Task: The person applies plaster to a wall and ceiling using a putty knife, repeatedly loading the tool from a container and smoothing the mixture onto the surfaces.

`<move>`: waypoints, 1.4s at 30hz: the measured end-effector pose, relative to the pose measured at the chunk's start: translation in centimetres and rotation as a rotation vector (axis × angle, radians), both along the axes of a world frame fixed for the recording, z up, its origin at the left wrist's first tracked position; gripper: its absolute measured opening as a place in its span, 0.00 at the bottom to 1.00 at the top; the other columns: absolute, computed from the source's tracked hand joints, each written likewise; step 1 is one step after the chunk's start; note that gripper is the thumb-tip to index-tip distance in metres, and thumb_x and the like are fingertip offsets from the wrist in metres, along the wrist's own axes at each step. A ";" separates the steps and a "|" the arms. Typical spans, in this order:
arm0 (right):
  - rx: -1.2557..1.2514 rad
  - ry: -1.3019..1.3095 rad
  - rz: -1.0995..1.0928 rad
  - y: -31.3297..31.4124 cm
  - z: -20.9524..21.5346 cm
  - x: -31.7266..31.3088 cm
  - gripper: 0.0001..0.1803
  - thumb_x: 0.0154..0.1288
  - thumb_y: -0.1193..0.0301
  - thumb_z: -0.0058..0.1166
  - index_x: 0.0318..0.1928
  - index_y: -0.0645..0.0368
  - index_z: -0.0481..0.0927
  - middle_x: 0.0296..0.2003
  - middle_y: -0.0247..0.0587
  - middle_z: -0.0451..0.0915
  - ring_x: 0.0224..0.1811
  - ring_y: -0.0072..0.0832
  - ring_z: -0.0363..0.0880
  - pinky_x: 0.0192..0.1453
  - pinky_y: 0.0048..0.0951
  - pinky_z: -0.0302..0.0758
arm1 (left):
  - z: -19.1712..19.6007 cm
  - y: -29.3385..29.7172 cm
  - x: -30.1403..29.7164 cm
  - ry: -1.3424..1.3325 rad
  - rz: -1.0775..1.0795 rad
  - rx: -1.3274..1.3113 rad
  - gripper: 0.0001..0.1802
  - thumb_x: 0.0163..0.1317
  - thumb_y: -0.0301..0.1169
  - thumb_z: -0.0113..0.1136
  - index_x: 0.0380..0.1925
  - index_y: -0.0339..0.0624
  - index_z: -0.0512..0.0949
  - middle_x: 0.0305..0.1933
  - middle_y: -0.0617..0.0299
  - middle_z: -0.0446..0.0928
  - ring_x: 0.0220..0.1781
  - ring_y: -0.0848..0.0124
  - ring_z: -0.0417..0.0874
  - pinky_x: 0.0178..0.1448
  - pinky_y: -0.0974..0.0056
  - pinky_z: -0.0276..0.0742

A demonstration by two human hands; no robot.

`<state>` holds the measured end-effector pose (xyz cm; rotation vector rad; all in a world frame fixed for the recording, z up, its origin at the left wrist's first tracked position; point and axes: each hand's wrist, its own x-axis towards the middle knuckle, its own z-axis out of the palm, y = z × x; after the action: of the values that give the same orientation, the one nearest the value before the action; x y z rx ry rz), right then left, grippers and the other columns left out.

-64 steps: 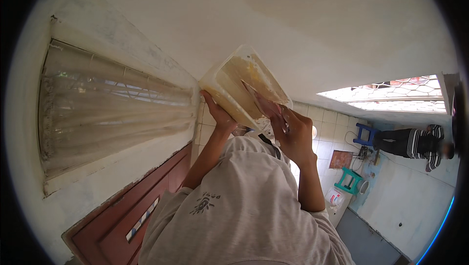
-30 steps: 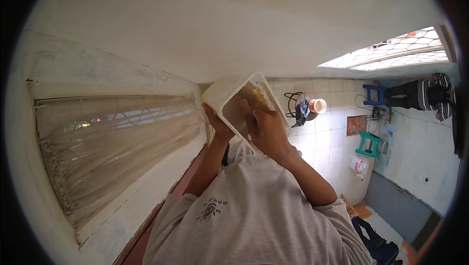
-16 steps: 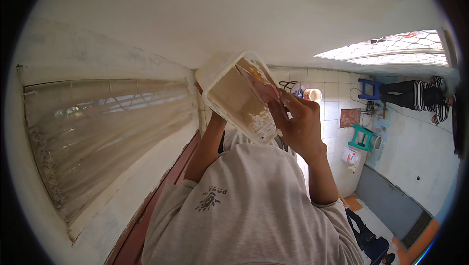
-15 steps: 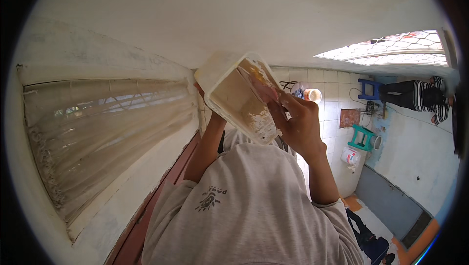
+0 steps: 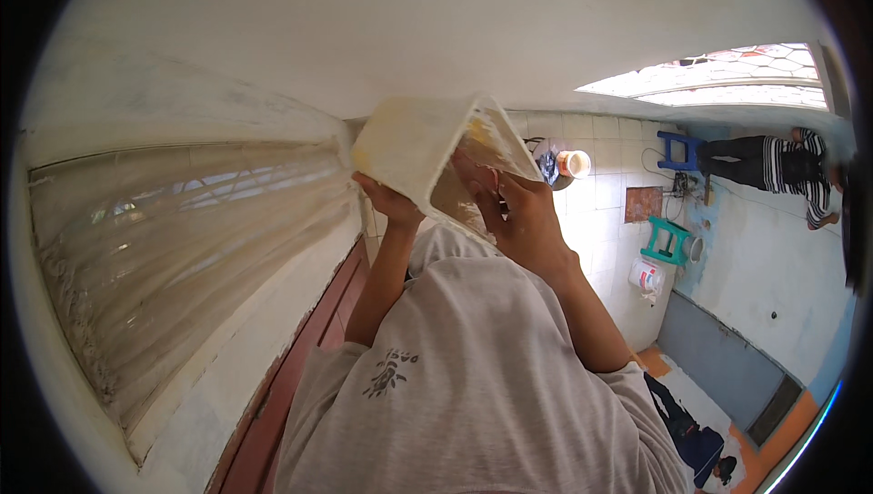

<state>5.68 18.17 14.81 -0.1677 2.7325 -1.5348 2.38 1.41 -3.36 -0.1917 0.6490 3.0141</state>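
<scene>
Right above the greyish shirt: pale container, tilted, mouth turned to the right. Left hand grips its outer wall from below; some fingers hidden behind it. Right hand is at the mouth, fingers closed on a pinkish flat tool, fingertips partly hidden. Change vs half a second ago: container rotated, so more outer wall shows and less interior; right hand has moved further into the mouth, tool now inside. Reads as work on the inner faces, contact itself not visible. Residue on the inner wall near the rim. Further out: curtain left; small tub, green stool, white bucket right. Farthest: blue stool, person in striped top.
</scene>
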 end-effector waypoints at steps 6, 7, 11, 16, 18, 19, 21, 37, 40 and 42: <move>0.039 0.040 0.002 -0.4 1.0 -0.3 0.06 0.69 0.79 0.58 0.44 0.70 0.82 0.25 0.51 0.82 0.22 0.37 0.82 0.27 0.33 0.75 | -0.6 0.0 -0.1 -0.052 0.121 -0.141 0.46 0.72 0.70 0.26 0.74 0.45 0.59 0.73 0.57 0.64 0.73 0.60 0.68 0.74 0.51 0.67; 0.052 0.036 0.002 -0.5 1.0 -0.2 0.06 0.69 0.78 0.58 0.42 0.70 0.82 0.25 0.51 0.82 0.22 0.36 0.82 0.27 0.33 0.74 | -0.7 0.1 -0.1 -0.073 0.146 -0.181 0.45 0.73 0.69 0.26 0.74 0.45 0.59 0.73 0.57 0.64 0.73 0.60 0.67 0.74 0.51 0.67; 0.059 -0.037 0.044 0.1 0.8 0.2 0.23 0.68 0.82 0.54 0.63 0.61 0.77 0.28 0.50 0.78 0.27 0.44 0.79 0.33 0.42 0.74 | -0.7 0.1 -0.3 -0.083 0.161 -0.215 0.46 0.73 0.69 0.24 0.74 0.45 0.59 0.73 0.57 0.64 0.73 0.60 0.68 0.75 0.51 0.66; -0.044 -0.003 0.072 -0.5 -0.5 1.6 0.03 0.66 0.81 0.56 0.39 0.70 0.78 0.27 0.52 0.78 0.26 0.48 0.80 0.30 0.43 0.73 | 2.5 -0.4 -1.3 -0.078 0.022 -0.100 0.40 0.74 0.62 0.34 0.73 0.44 0.60 0.67 0.54 0.68 0.68 0.58 0.71 0.73 0.50 0.67; -0.016 -0.010 0.047 -0.7 0.2 1.8 0.03 0.66 0.81 0.56 0.39 0.70 0.78 0.27 0.52 0.78 0.26 0.48 0.80 0.30 0.44 0.73 | 5.7 -0.4 -1.3 -0.090 -0.043 -0.003 0.38 0.74 0.59 0.38 0.72 0.43 0.61 0.65 0.53 0.69 0.65 0.57 0.72 0.72 0.49 0.68; 0.007 -0.014 0.009 -0.7 0.5 1.8 0.04 0.66 0.81 0.56 0.40 0.70 0.79 0.27 0.51 0.78 0.26 0.48 0.81 0.29 0.44 0.73 | 7.3 0.0 -1.5 -0.097 -0.082 0.050 0.37 0.74 0.58 0.40 0.72 0.43 0.62 0.64 0.53 0.70 0.64 0.57 0.73 0.72 0.49 0.68; 0.016 -0.009 0.003 -1.0 2.1 1.2 0.05 0.67 0.80 0.56 0.41 0.69 0.79 0.27 0.51 0.78 0.26 0.48 0.81 0.29 0.44 0.74 | 10.1 0.8 -1.9 -0.138 -0.139 0.162 0.35 0.74 0.55 0.44 0.71 0.42 0.62 0.62 0.51 0.72 0.62 0.56 0.74 0.71 0.49 0.69; 0.170 -0.143 0.096 -3.8 1.3 0.9 0.15 0.63 0.83 0.55 0.51 0.69 0.76 0.37 0.57 0.81 0.37 0.55 0.82 0.42 0.49 0.79 | 9.4 0.8 -0.7 0.000 -0.340 0.087 0.32 0.74 0.45 0.53 0.71 0.41 0.63 0.54 0.54 0.73 0.55 0.59 0.75 0.69 0.52 0.70; 0.112 -0.107 0.153 -3.0 3.4 1.7 0.13 0.66 0.82 0.54 0.51 0.70 0.76 0.37 0.57 0.81 0.33 0.54 0.83 0.37 0.47 0.80 | 9.5 0.3 -0.1 0.032 -0.310 0.054 0.32 0.74 0.45 0.53 0.71 0.41 0.62 0.54 0.55 0.72 0.55 0.59 0.74 0.69 0.53 0.70; 0.086 -0.140 0.107 -2.5 4.6 2.1 0.12 0.67 0.81 0.54 0.50 0.70 0.76 0.36 0.57 0.81 0.32 0.54 0.83 0.35 0.46 0.80 | 8.4 0.8 -0.4 0.065 -0.361 0.075 0.32 0.74 0.45 0.53 0.72 0.42 0.62 0.54 0.55 0.72 0.55 0.60 0.74 0.68 0.53 0.70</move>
<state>7.81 15.71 19.39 -0.1947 2.6283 -1.3465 1.94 2.21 5.02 0.0252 0.5094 2.6985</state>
